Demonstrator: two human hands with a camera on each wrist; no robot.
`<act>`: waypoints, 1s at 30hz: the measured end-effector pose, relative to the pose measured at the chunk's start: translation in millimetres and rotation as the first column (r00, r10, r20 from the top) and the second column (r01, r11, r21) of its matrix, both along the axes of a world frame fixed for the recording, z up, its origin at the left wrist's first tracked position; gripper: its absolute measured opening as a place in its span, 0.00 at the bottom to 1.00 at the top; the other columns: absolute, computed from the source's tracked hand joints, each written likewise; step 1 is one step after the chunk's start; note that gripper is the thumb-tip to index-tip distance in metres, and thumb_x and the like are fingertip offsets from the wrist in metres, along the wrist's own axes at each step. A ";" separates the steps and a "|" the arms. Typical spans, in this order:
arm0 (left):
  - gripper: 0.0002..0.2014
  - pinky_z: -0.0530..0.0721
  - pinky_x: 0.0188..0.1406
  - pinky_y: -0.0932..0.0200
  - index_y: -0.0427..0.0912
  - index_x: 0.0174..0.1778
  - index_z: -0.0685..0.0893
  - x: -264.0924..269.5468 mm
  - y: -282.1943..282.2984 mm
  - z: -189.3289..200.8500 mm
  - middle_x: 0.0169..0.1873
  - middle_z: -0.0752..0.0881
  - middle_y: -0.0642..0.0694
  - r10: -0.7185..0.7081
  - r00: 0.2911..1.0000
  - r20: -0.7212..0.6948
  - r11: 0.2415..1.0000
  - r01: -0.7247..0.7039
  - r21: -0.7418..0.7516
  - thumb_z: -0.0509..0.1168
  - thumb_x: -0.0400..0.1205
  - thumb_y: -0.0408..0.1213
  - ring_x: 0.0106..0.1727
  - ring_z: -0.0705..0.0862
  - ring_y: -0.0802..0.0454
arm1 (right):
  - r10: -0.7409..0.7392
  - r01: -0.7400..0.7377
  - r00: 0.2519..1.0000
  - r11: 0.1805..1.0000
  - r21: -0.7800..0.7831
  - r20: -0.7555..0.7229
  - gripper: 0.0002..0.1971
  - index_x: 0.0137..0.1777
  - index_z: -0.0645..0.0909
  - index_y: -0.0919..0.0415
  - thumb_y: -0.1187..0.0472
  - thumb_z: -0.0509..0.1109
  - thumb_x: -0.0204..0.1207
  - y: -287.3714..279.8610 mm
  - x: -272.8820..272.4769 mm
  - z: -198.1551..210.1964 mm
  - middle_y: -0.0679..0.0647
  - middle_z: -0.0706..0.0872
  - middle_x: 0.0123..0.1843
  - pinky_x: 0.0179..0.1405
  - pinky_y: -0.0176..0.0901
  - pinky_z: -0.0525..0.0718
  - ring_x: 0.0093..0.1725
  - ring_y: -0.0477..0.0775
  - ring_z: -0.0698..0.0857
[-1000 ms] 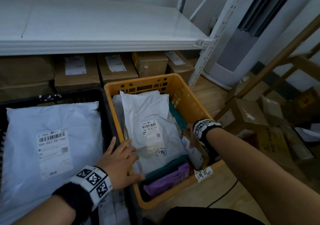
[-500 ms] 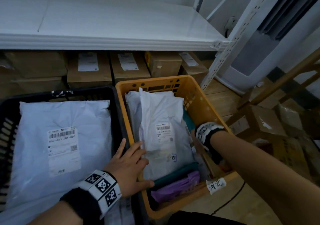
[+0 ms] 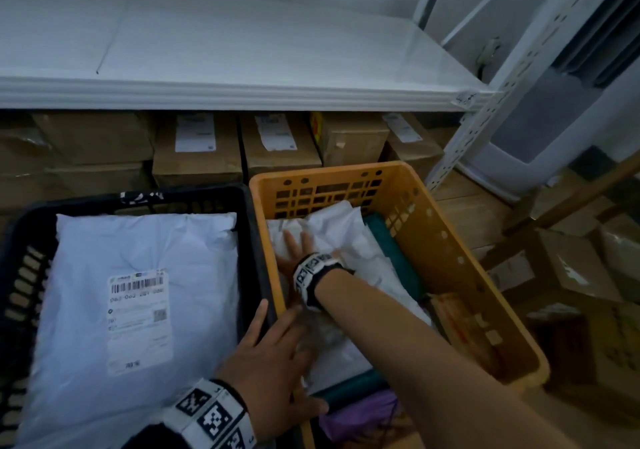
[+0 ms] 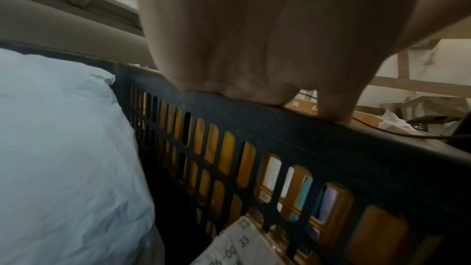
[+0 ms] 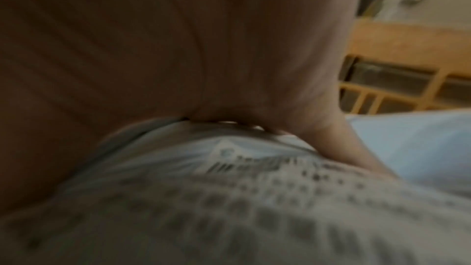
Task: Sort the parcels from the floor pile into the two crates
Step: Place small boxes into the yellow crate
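Observation:
A black crate (image 3: 138, 199) on the left holds a big white labelled mailer (image 3: 138, 275). Beside it, the orange crate (image 3: 450, 240) holds a crumpled white parcel (image 3: 349, 237), a teal parcel (image 3: 394, 254), a purple one (image 3: 360, 414) and a brown box (image 3: 460, 324). My right hand (image 3: 298, 247) lies flat on the white parcel with its fingers spread; in the right wrist view the palm (image 5: 178, 47) presses on the blurred label (image 5: 254, 198). My left hand (image 3: 273, 351) rests on the shared crate rims with straight fingers reaching onto the parcel. The left palm (image 4: 254, 67) sits on the black rim (image 4: 305, 128).
A white shelf (image 3: 242, 92) overhangs just behind both crates, with cardboard boxes (image 3: 277, 143) stacked under it. Its perforated post (image 3: 485, 116) stands at the orange crate's far right corner. Loose cardboard parcels (image 3: 571, 268) lie on the floor to the right.
My right hand has left the orange crate's right side and crossed to its far left, now flat on the white parcel. The left hand stays on the rims. My head has leaned in closer.

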State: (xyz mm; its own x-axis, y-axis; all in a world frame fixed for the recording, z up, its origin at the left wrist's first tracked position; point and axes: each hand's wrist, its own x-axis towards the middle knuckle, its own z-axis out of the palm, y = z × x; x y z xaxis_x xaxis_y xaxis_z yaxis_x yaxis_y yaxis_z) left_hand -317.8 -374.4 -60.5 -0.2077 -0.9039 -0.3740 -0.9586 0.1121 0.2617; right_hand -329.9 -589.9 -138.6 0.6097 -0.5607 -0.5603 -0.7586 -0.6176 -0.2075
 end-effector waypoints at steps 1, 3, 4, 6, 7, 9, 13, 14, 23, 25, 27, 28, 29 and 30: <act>0.40 0.13 0.69 0.39 0.52 0.79 0.63 -0.3 -0.5 -0.5 0.84 0.45 0.53 0.001 1.000 -0.012 1.000 -0.001 -0.003 0.45 0.76 0.74 0.77 0.20 0.57 | 0.022 -0.023 0.998 1.000 -0.013 -0.056 0.40 0.89 0.39 0.46 0.43 0.60 0.86 2.0 -0.3 -3.7 0.51 0.31 0.89 0.80 0.83 0.46 0.88 0.66 0.35; 0.40 0.12 0.67 0.38 0.52 0.79 0.65 -1.2 -0.9 -1.5 0.84 0.45 0.52 -0.003 1.000 -0.009 1.000 0.003 0.004 0.45 0.76 0.73 0.77 0.20 0.56 | 0.158 -0.183 0.951 0.981 -0.072 -0.265 0.50 0.87 0.32 0.38 0.36 0.66 0.78 1.6 1.0 -3.8 0.46 0.24 0.86 0.72 0.92 0.49 0.85 0.66 0.28; 0.40 0.12 0.67 0.38 0.51 0.79 0.65 -1.3 -1.6 -1.8 0.84 0.46 0.52 0.000 1.000 -0.001 1.000 0.000 0.007 0.45 0.77 0.73 0.79 0.22 0.55 | 0.213 -0.263 0.913 0.959 -0.105 -0.349 0.53 0.85 0.29 0.35 0.33 0.68 0.75 -0.5 2.0 -1.6 0.45 0.21 0.85 0.69 0.95 0.50 0.84 0.67 0.26; 0.41 0.13 0.68 0.37 0.50 0.79 0.66 -0.6 -3.0 -2.8 0.84 0.47 0.51 0.004 1.000 0.012 1.000 -0.004 0.012 0.45 0.77 0.73 0.82 0.26 0.52 | 0.248 -0.329 0.882 0.933 -0.148 -0.402 0.52 0.84 0.29 0.34 0.30 0.65 0.75 -0.1 5.0 3.0 0.46 0.22 0.86 0.70 0.93 0.52 0.85 0.68 0.27; 0.41 0.14 0.69 0.36 0.50 0.79 0.66 -0.4 -3.5 -3.1 0.84 0.47 0.51 -0.002 1.000 0.017 1.000 0.001 0.020 0.45 0.76 0.74 0.82 0.27 0.52 | 0.241 -0.316 0.891 0.938 -0.144 -0.384 0.49 0.85 0.31 0.36 0.30 0.63 0.77 1.7 5.6 5.6 0.48 0.24 0.87 0.73 0.90 0.51 0.85 0.68 0.28; 0.42 0.16 0.70 0.34 0.48 0.79 0.66 -0.8 -4.1 -2.7 0.85 0.47 0.50 -0.013 1.000 0.025 0.999 0.012 0.042 0.45 0.77 0.74 0.83 0.29 0.51 | 0.192 -0.236 0.931 0.966 -0.110 -0.312 0.45 0.87 0.36 0.38 0.33 0.62 0.80 5.2 3.3 15.3 0.48 0.27 0.88 0.77 0.87 0.48 0.86 0.65 0.31; 0.41 0.20 0.73 0.31 0.51 0.81 0.64 0.0 -5.4 2.2 0.85 0.48 0.47 -0.010 1.000 0.026 0.997 0.008 0.071 0.47 0.77 0.74 0.84 0.32 0.48 | 0.276 -0.318 0.917 0.941 -0.113 -0.287 0.40 0.88 0.55 0.45 0.40 0.69 0.81 14.0 -4.1 63.4 0.59 0.49 0.90 0.83 0.74 0.55 0.88 0.67 0.50; 0.41 0.23 0.74 0.30 0.51 0.81 0.64 1.0 -4.2 4.8 0.85 0.50 0.47 -0.014 1.000 0.011 0.997 0.013 0.073 0.48 0.77 0.73 0.84 0.33 0.47 | 0.276 -0.309 0.933 0.944 -0.118 -0.232 0.34 0.86 0.63 0.52 0.44 0.67 0.83 18.3 -6.4 78.4 0.62 0.60 0.87 0.83 0.67 0.60 0.85 0.68 0.60; 0.21 0.79 0.66 0.46 0.46 0.69 0.80 60.7 57.9 95.5 0.67 0.81 0.43 0.124 0.955 -0.268 0.976 -0.166 -0.139 0.65 0.82 0.50 0.66 0.80 0.43 | -0.025 0.090 0.968 0.964 -0.250 0.250 0.16 0.32 0.80 0.54 0.58 0.62 0.83 110.3 -10.1 185.8 0.55 0.84 0.36 0.42 0.48 0.83 0.43 0.61 0.85; 0.21 0.79 0.66 0.49 0.49 0.70 0.78 101.7 94.3 119.3 0.67 0.82 0.47 0.248 0.935 -0.255 0.948 -0.288 -0.134 0.63 0.83 0.51 0.66 0.81 0.47 | 0.027 0.044 0.949 0.976 -0.215 0.314 0.16 0.30 0.79 0.56 0.58 0.64 0.81 145.9 12.0 197.0 0.56 0.85 0.34 0.39 0.49 0.83 0.40 0.60 0.85; 0.19 0.79 0.66 0.55 0.48 0.69 0.80 148.1 141.5 137.5 0.64 0.85 0.50 0.406 0.867 -0.290 0.878 -0.458 -0.139 0.64 0.83 0.50 0.64 0.83 0.52 | 0.101 -0.035 0.923 0.983 -0.180 0.371 0.13 0.35 0.84 0.59 0.58 0.65 0.80 185.5 41.3 200.8 0.54 0.88 0.37 0.38 0.47 0.83 0.40 0.57 0.87; 0.18 0.80 0.64 0.57 0.47 0.67 0.81 171.0 168.3 143.7 0.62 0.86 0.49 0.496 0.802 -0.333 0.816 -0.561 -0.135 0.66 0.83 0.47 0.62 0.84 0.53 | 0.139 -0.077 0.905 0.983 -0.167 0.402 0.12 0.37 0.85 0.58 0.56 0.66 0.80 207.0 56.8 200.3 0.53 0.89 0.38 0.38 0.47 0.85 0.41 0.56 0.87; 0.17 0.81 0.61 0.59 0.45 0.66 0.82 193.2 196.6 147.1 0.59 0.87 0.48 0.589 0.711 -0.383 0.732 -0.671 -0.120 0.67 0.83 0.45 0.59 0.85 0.53 | 0.176 -0.120 0.887 0.981 -0.155 0.427 0.12 0.39 0.87 0.58 0.55 0.67 0.81 229.4 72.6 198.1 0.53 0.90 0.39 0.41 0.49 0.87 0.41 0.56 0.87; 0.15 0.81 0.57 0.61 0.44 0.65 0.83 213.4 225.3 146.8 0.57 0.87 0.48 0.667 0.612 -0.425 0.634 -0.766 -0.107 0.67 0.83 0.43 0.57 0.85 0.52 | 0.210 -0.163 0.873 0.976 -0.143 0.441 0.12 0.41 0.88 0.57 0.54 0.67 0.81 251.8 88.2 195.3 0.54 0.91 0.41 0.45 0.51 0.88 0.43 0.56 0.88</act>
